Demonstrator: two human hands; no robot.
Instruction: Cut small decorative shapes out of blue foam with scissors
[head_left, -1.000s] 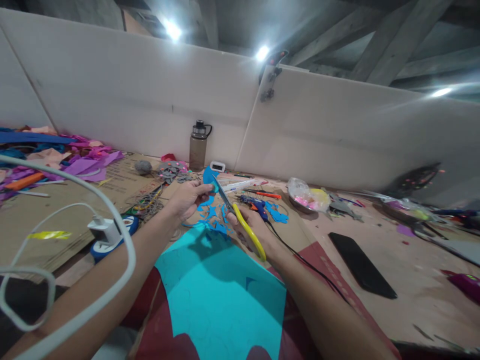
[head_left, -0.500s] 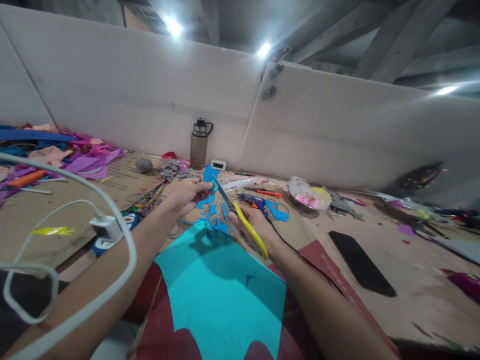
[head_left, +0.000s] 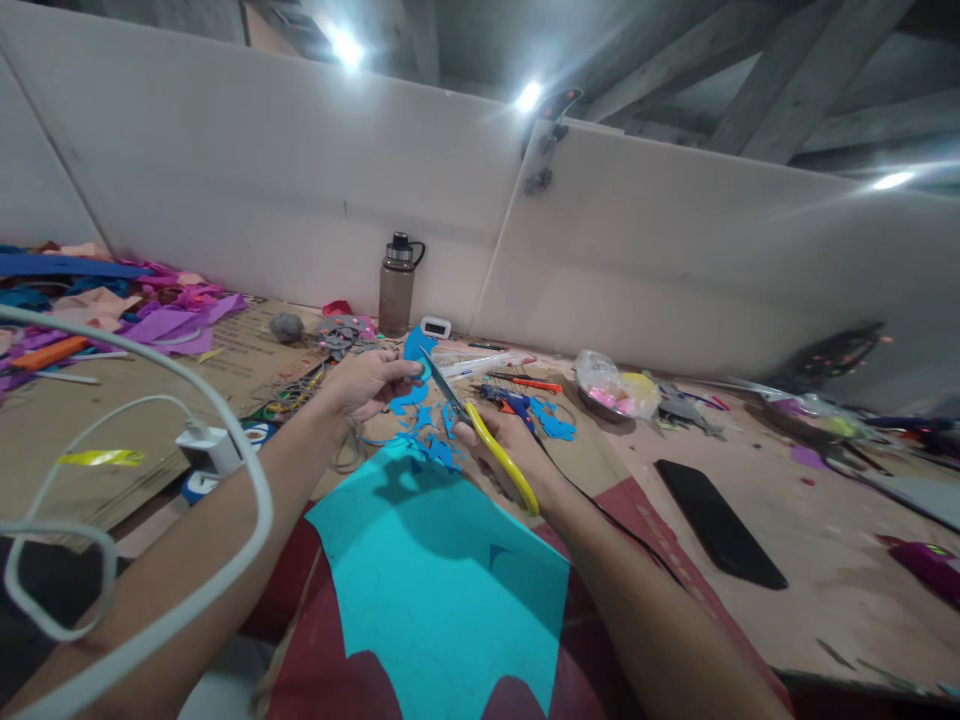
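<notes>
My left hand (head_left: 375, 383) pinches a small turquoise piece of foam or felt (head_left: 426, 370) between thumb and fingers; the exact material is hard to tell. My right hand (head_left: 514, 445) is closed round the yellow handles of a pair of scissors (head_left: 491, 452). Their metal blades point up and left, with the tips beside the held piece. Below both hands lies a large turquoise sheet (head_left: 450, 570) with curved cut-outs along its near edge. Blue scraps (head_left: 433, 440) are scattered beyond the sheet, partly under the hands.
A white cable (head_left: 259, 500) loops across the left foreground near my forearm. Behind the hands stands a water bottle (head_left: 396, 290). On the right lie a black phone (head_left: 720, 523) and a bowl with a plastic bag (head_left: 611, 390). Colourful scraps (head_left: 150, 310) are heaped at the left.
The whole view has shifted very slightly. Both hands keep nearly the same pose, with the scissor tips still beside the small turquoise piece.
</notes>
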